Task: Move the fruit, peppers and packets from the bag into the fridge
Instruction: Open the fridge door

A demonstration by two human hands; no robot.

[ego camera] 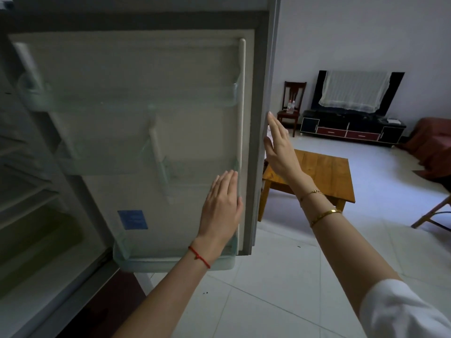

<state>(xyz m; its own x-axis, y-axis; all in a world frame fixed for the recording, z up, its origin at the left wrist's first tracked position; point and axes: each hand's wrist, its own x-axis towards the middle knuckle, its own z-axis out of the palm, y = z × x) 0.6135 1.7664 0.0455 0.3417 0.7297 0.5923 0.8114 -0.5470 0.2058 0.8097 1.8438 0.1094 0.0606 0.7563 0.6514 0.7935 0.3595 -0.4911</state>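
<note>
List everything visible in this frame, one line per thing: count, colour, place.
fridge door: 1, white liner, grey edge, swung open, centre-left
door bins: several, clear, on door liner
blue label: 1, low on liner
fridge shelves: several, pale, far left
wooden table: 1, brown, behind door
chair: 1, dark wood, by wall, two bottles on seat
TV: 1, black, white cloth over it, on stand
TV stand: 1, black and red
left hand: flat on liner, red string at wrist
right hand: fingers straight at door's outer edge, gold bracelets

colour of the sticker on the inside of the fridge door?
Blue sticker, low on the fridge door liner; head view.
</note>
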